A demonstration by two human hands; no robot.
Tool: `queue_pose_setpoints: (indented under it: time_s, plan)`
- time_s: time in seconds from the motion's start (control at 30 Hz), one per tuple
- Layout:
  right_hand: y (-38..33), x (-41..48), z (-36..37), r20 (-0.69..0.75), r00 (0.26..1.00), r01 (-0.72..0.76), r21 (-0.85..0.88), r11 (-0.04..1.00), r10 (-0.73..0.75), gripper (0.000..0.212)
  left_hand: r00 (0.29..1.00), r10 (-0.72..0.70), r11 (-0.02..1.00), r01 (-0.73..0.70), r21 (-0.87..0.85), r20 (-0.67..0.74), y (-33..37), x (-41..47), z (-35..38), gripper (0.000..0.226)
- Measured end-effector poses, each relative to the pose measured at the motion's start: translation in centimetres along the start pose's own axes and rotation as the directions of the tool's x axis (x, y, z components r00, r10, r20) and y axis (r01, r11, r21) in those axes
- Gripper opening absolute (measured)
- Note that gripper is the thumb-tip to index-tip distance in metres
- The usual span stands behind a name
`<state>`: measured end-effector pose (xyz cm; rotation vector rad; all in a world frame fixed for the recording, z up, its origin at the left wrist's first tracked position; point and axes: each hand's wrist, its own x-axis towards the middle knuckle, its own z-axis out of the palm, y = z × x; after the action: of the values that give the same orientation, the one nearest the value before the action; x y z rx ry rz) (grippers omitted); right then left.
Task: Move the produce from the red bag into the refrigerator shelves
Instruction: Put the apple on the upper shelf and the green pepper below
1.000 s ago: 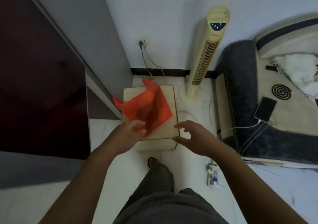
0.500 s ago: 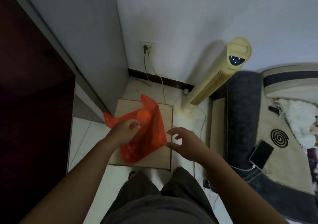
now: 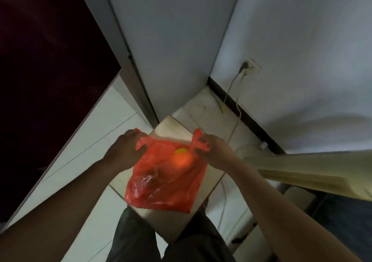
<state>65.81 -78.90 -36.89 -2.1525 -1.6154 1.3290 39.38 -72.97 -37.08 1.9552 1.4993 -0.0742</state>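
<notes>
Tower fan (image 3: 302, 169) (blurred) stands near the right hand (image 3: 210, 151).

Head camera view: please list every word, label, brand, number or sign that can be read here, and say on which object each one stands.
No text can be read in this view.
Red bag, gripped by the left hand and the right hand: no print shows.
Tower fan: too blurred to read any marking.
Wall socket and refrigerator door: no lettering visible.
</notes>
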Motion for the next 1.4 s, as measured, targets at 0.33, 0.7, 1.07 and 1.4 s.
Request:
queue_pose_setpoints:
  time_s: [0.33,0.7,1.07,1.4]
  plan:
    - [6.3,14.0,2.5,0.061,0.994,0.095,-0.127,0.987,-0.088,0.066,0.870,-0.335,0.937,0.267,-0.225,-0.363,-3.8,6.1,5.8,0.040]
    - [8.8,9.9,6.5,-0.090,0.996,0.029,0.024,0.999,-0.026,0.016,0.955,-0.296,0.926,0.285,-0.248,-0.009,-3.5,4.8,8.9,0.021]
    - [9.4,1.8,9.6,-0.076,0.991,0.101,-0.078,0.992,-0.107,0.011,0.987,-0.153,0.972,0.159,-0.175,0.047,-4.5,-1.4,11.7,0.013]
    - [14.1,0.8,11.8,0.016,0.999,-0.045,-0.109,0.993,0.047,0.038,1.000,-0.002,0.995,0.004,-0.102,0.016,-4.8,-0.7,15.0,0.028]
